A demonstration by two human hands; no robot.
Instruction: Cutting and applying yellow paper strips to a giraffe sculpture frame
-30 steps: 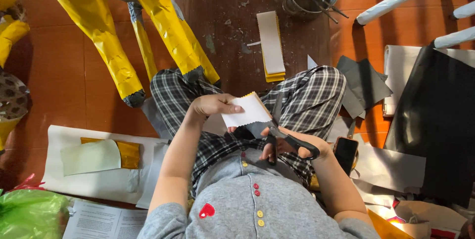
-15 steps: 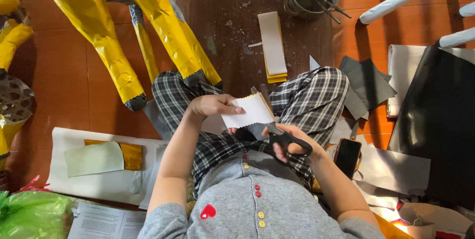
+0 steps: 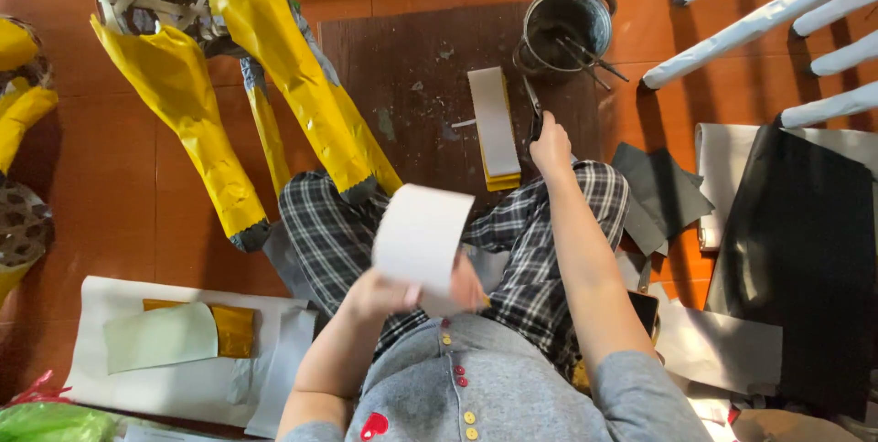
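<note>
Nearest, sitting on the floor in a grey buttoned top (image 3: pixel 476 387) and checked trousers (image 3: pixel 347 223). Left hand (image 3: pixel 389 294) pinching the lower edge of a white sheet of paper (image 3: pixel 419 239), thumb on top, holding it up over the lap. Lying to the left, a large white sheet (image 3: pixel 137 383) carrying a pale green piece (image 3: pixel 160 337) and a yellow piece (image 3: pixel 233 328). Farther out, right arm stretching forward, right hand (image 3: pixel 551 145) closing on the handles of scissors (image 3: pixel 534 108), blades pointing away, resting on the dark brown board (image 3: pixel 402 76). Just beside the scissors, lying lengthwise, a stack of white strips over yellow (image 3: pixel 494 127). Beyond, standing at the board's far corner, a metal pot (image 3: pixel 567 26) holding sticks. Leaning at far left, yellow-papered bamboo frames (image 3: pixel 274 76).
</note>
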